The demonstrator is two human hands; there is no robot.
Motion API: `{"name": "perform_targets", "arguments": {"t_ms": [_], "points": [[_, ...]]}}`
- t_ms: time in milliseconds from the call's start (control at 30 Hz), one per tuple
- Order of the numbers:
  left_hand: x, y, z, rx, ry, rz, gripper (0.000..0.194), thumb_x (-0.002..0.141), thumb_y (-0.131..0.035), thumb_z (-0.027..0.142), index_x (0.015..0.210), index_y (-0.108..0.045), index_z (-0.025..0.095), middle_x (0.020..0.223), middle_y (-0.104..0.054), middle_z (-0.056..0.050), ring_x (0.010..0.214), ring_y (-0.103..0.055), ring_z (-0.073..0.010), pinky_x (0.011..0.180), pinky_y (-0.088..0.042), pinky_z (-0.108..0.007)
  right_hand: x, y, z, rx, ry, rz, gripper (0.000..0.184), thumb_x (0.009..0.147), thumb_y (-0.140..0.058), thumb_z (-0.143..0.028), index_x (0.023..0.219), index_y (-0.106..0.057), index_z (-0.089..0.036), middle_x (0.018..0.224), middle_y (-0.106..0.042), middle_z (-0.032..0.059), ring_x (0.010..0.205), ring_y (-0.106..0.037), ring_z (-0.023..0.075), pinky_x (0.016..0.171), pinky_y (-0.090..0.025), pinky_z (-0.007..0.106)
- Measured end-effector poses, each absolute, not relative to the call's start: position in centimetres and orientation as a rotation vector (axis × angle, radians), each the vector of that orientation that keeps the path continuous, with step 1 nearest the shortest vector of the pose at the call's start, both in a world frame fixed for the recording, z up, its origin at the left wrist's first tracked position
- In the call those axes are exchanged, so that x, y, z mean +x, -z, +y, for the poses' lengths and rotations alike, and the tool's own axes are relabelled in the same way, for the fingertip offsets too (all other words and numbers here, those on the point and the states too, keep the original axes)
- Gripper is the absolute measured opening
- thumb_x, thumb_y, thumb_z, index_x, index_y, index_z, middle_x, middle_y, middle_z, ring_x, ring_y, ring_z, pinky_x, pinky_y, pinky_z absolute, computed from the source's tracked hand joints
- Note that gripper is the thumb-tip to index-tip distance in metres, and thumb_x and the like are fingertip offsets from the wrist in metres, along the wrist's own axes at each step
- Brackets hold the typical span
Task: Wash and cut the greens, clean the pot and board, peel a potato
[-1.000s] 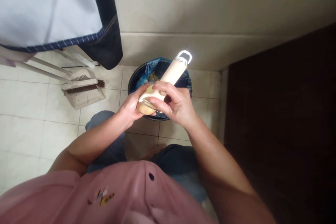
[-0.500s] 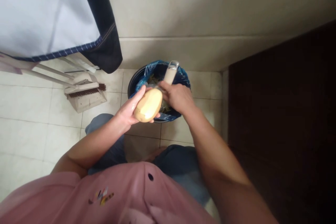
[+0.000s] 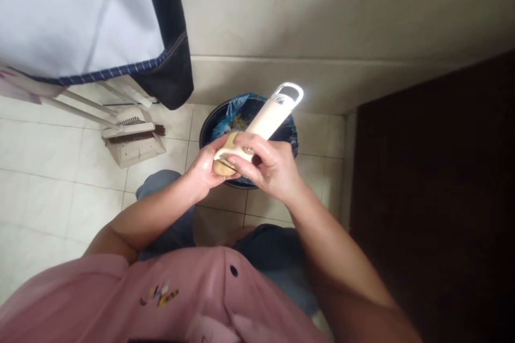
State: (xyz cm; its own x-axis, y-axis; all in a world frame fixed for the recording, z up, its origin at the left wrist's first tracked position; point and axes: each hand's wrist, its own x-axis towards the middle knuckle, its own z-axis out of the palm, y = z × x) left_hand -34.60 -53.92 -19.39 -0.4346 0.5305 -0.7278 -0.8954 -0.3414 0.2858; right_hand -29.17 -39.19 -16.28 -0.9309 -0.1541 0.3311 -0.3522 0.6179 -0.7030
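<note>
In my left hand [image 3: 203, 169] lies a yellowish potato [image 3: 222, 167], its pale side partly covered by the tool above it. My right hand [image 3: 276, 163] is closed around a white peeler [image 3: 269, 119] whose looped metal end points up and to the right. The peeler's head lies over the potato, at or very near its surface. Below both hands stands a round dark bin [image 3: 205, 127] lined with a blue plastic bag [image 3: 231, 112]. Some scraps [image 3: 240, 120] show inside it.
A dustpan [image 3: 139, 151] and a broom [image 3: 134, 128] stand on the tiled floor at left. Dark blue and white cloth [image 3: 177, 75] hangs at upper left. Behind the bin is a pale wall [image 3: 322, 10]; a dark panel [image 3: 434, 182] fills the right side.
My right hand has turned and raised the peeler, bringing its head over the potato. The potato, held in my left hand, now shows less of its peeled face.
</note>
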Motion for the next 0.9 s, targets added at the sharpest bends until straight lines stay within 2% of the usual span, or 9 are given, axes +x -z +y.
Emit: {"name": "perform_targets", "arguments": {"t_ms": [200,367,467,567,633,733,900], "points": [[-34.3,18.5,-54.1,-0.501,-1.826,0.857,0.041,0.102,-0.048,0.042,0.114,-0.066,0.008,0.068,-0.07,-0.009,0.047,-0.067,-0.0204,0.037,-0.046,-0.024,-31.0,18.0,-37.0,0.171,-1.124,-2.649,0.045,0.099,-0.053,-0.062,0.112,-0.07,-0.023,0.074,-0.066,0.0009,0.057,-0.053,0.014,0.058,-0.045,0.027],[-34.2,18.0,-54.4,-0.475,-1.766,0.846,0.052,0.103,-0.047,0.052,0.116,-0.067,0.006,0.07,-0.072,-0.012,0.048,-0.068,-0.0213,0.036,-0.047,-0.025,-32.2,19.9,-35.2,-0.035,-0.87,-2.832,0.037,0.098,-0.055,-0.051,0.119,-0.068,-0.023,0.073,-0.067,0.0018,0.063,-0.059,0.0183,0.063,-0.046,0.03],[-34.2,17.9,-54.3,-0.496,-1.801,0.821,0.055,0.101,-0.051,0.06,0.116,-0.067,0.009,0.074,-0.073,-0.011,0.054,-0.07,-0.0201,0.041,-0.051,-0.024,-32.2,19.9,-35.2,-0.104,-0.549,-3.169,0.029,0.095,-0.061,-0.042,0.116,-0.07,-0.024,0.074,-0.069,0.0057,0.063,-0.061,0.022,0.062,-0.042,0.031],[-34.2,18.0,-54.2,-0.617,-1.946,0.848,0.044,0.099,-0.06,0.051,0.121,-0.066,0.014,0.076,-0.073,-0.007,0.064,-0.073,-0.0185,0.055,-0.059,-0.025,-31.8,19.1,-35.4,-0.119,-0.374,-3.27,0.026,0.094,-0.063,-0.043,0.112,-0.071,-0.024,0.075,-0.07,0.0075,0.062,-0.061,0.0227,0.06,-0.04,0.032],[-34.4,18.0,-54.1,-0.69,-1.978,0.875,0.036,0.1,-0.059,0.043,0.122,-0.065,0.015,0.076,-0.073,-0.006,0.065,-0.072,-0.0185,0.063,-0.062,-0.03,-31.4,18.4,-35.5,-0.117,-0.494,-3.11,0.03,0.097,-0.06,-0.046,0.114,-0.07,-0.024,0.076,-0.069,0.0058,0.061,-0.06,0.0205,0.06,-0.041,0.03],[-34.6,18.2,-53.9,-0.751,-1.901,0.898,0.034,0.1,-0.054,0.039,0.119,-0.067,0.014,0.074,-0.073,-0.007,0.063,-0.071,-0.0204,0.065,-0.062,-0.035,-30.6,17.4,-36.1,-0.026,-0.829,-2.763,0.037,0.1,-0.054,-0.053,0.116,-0.068,-0.023,0.076,-0.068,0.0025,0.058,-0.057,0.0161,0.057,-0.043,0.028],[-34.2,19.2,-53.9,-0.691,-1.897,0.872,0.031,0.099,-0.053,0.039,0.09,-0.069,0.013,0.062,-0.066,-0.003,0.057,-0.066,-0.0156,0.056,-0.055,-0.024,-29.3,16.1,-38.6,0.412,-1.182,-2.557,0.034,0.1,-0.058,-0.052,0.11,-0.071,-0.022,0.087,-0.073,0.0034,0.057,-0.056,0.0115,0.057,-0.045,0.025]]}}
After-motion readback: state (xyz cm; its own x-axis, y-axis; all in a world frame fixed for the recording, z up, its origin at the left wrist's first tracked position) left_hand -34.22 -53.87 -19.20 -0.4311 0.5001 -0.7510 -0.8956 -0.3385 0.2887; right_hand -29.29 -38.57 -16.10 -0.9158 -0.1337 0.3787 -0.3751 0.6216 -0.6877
